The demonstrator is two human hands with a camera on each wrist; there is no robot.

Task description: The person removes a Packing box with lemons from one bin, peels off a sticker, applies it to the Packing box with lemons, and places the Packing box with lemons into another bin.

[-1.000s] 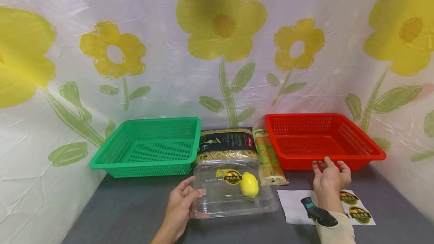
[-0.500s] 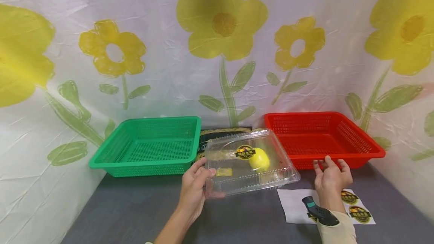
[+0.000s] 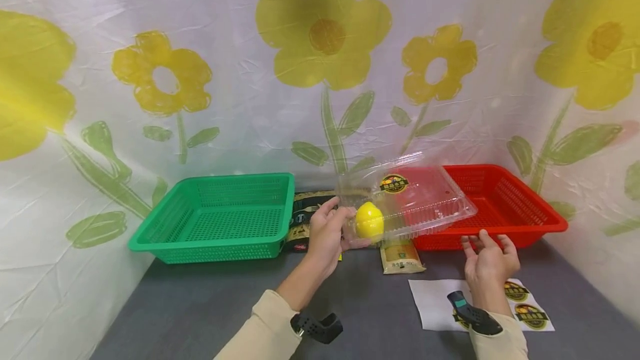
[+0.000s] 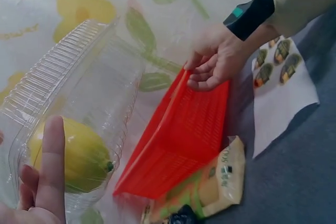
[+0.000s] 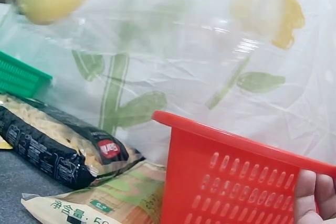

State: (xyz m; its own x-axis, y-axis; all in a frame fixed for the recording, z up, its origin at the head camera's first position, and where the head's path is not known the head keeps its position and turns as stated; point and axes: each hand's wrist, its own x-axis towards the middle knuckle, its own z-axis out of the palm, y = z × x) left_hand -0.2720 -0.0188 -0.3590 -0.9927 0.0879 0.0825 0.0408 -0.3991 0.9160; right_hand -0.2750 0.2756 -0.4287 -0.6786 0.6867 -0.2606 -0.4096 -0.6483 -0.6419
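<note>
My left hand [image 3: 327, 235] pinches the left edge of a clear plastic clamshell box [image 3: 425, 201], lifted and tilted in front of the red basket. Inside the box a lemon [image 3: 369, 220] lies at the left end, near my fingers; in the left wrist view one finger overlaps the lemon [image 4: 86, 156]. A round dark label [image 3: 394, 183] is on the box. My right hand [image 3: 490, 263] touches the front rim of the red basket [image 3: 520, 232] with its fingertips, palm turned up; in the right wrist view the fingers [image 5: 304, 195] are at the basket's wall.
A green basket [image 3: 210, 249] stands at the left. Between the baskets lie a dark pasta bag [image 3: 302, 218] and a yellow-green packet [image 3: 401, 257], partly hidden by the box. A white label sheet [image 3: 435, 307] lies under my right wrist. A flowered cloth [image 3: 240, 126] hangs behind.
My left hand has lifted the box off the bags and carried it right and up toward the red basket, tilting it. The lemon has slid to its left end. My right hand has stayed put.
</note>
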